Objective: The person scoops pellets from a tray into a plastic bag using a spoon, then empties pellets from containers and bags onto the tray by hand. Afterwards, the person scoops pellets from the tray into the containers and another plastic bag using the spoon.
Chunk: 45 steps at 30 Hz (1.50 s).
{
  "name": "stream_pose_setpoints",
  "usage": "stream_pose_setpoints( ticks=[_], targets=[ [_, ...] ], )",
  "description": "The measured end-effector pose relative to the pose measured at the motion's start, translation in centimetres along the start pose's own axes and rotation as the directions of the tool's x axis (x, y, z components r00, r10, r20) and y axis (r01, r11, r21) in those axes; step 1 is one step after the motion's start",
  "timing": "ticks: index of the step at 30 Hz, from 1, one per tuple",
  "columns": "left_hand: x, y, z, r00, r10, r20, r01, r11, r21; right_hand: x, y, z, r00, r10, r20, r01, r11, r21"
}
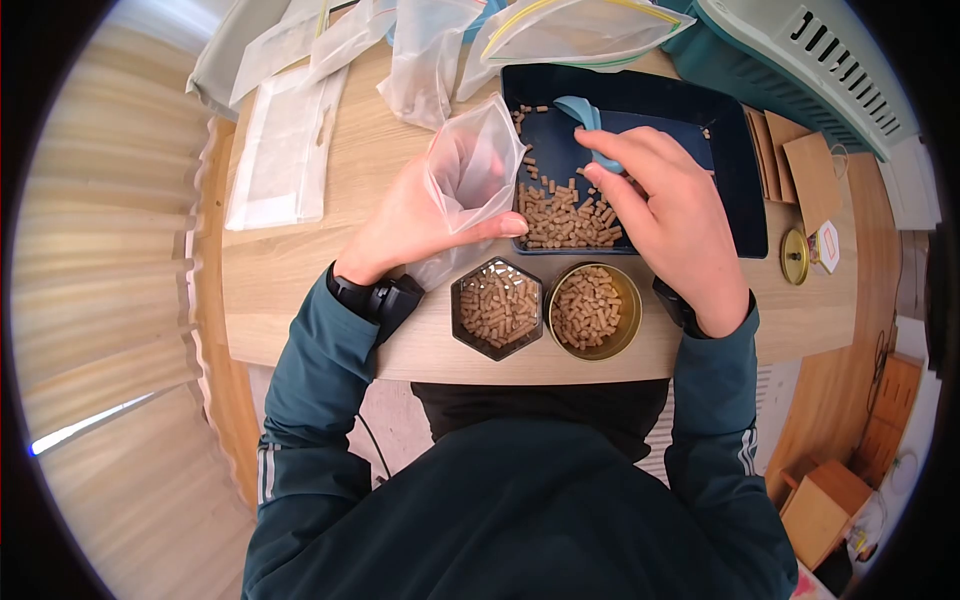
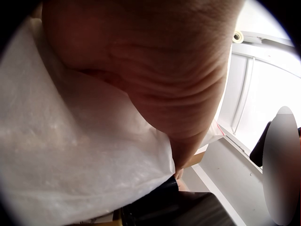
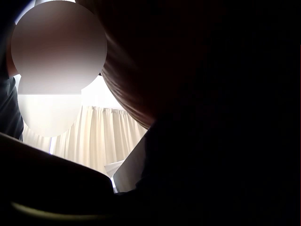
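Note:
My left hand (image 1: 400, 215) holds a translucent plastic bag (image 1: 478, 150) with its mouth spread, the thumb along the near side and the other fingers partly hidden by the film. In the left wrist view the bag (image 2: 103, 155) hangs beside the palm. A blue scoop (image 1: 578, 110) is pinched between thumb and fingers of my right hand (image 1: 675, 210), above the dark blue tray (image 1: 757, 200). Brown pellets (image 1: 565, 222) are heaped in the tray's near left corner, with some scattered up its left side. The right wrist view is mostly dark and does not show the scoop.
Nearest me stand a hexagonal container (image 1: 458, 318) and a round gold tin (image 1: 630, 315), both holding pellets. More plastic bags (image 1: 425, 60) stand behind, with a flat white bag (image 1: 280, 150) at left. A gold lid (image 1: 794, 256), brown paper bags (image 1: 812, 170) and a teal basket (image 1: 770, 70) are at right.

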<state>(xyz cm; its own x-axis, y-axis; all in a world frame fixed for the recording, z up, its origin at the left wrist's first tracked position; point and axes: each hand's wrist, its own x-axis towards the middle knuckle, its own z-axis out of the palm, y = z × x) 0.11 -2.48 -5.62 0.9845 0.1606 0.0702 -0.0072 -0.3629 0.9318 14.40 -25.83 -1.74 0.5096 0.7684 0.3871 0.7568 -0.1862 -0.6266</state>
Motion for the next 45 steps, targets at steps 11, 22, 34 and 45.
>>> stream_pose_setpoints(
  ticks=[11,22,34,45],
  targets=[
    [-0.2,0.5,0.4,0.999,0.024,-0.040,-0.026,0.998,-0.056,0.1,-0.3,-1.1,0.978,-0.043,0.203,0.007,0.984,0.176],
    [-0.2,0.2,0.2,1.000,0.009,-0.030,-0.010,0.999,-0.032,-0.2,-0.2,-1.4,0.933,0.206,0.294,-0.337,0.787,0.516],
    [-0.2,0.5,0.3,0.999,-0.003,-0.041,0.000,0.998,-0.059,0.0,0.3,-1.8,0.954,0.288,0.079,-0.274,0.735,0.620],
    [0.1,0.0,0.7,0.997,0.051,-0.049,-0.057,0.988,-0.142,-0.5,-0.8,-1.5,0.995,-0.065,-0.077,0.098,0.800,0.592]
  ],
)
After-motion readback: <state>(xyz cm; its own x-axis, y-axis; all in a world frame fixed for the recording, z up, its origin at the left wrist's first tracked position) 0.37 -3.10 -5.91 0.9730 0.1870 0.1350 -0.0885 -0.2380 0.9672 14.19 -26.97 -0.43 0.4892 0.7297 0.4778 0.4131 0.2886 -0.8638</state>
